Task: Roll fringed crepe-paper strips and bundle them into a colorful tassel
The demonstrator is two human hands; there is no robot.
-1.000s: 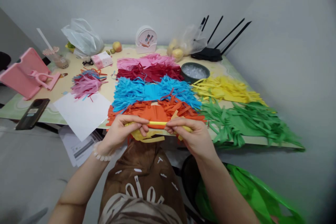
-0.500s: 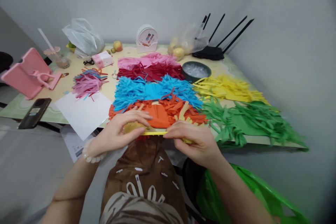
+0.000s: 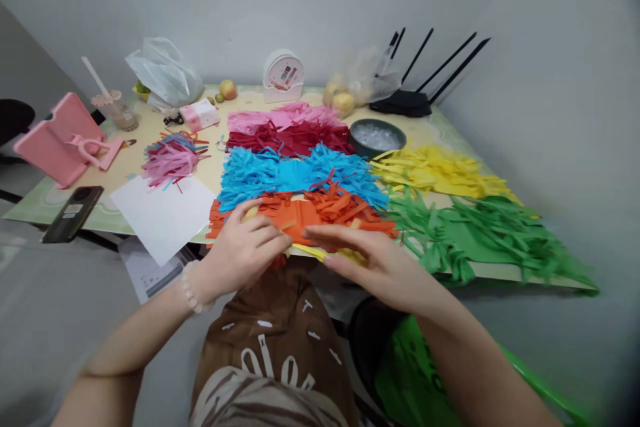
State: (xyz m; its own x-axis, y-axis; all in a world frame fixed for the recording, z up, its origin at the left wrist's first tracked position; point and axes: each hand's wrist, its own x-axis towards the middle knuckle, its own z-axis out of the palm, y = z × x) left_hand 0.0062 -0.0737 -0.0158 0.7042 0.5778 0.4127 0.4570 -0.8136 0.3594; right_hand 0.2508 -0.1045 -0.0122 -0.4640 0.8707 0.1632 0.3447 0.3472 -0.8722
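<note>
Left hand (image 3: 245,248) curled onto yellow paper (image 3: 309,251); right hand (image 3: 380,267) half open, thumb against it. Uneven pull could tear the paper.

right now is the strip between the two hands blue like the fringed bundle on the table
No, the strip showing between the left hand and the right hand is yellow.
</note>
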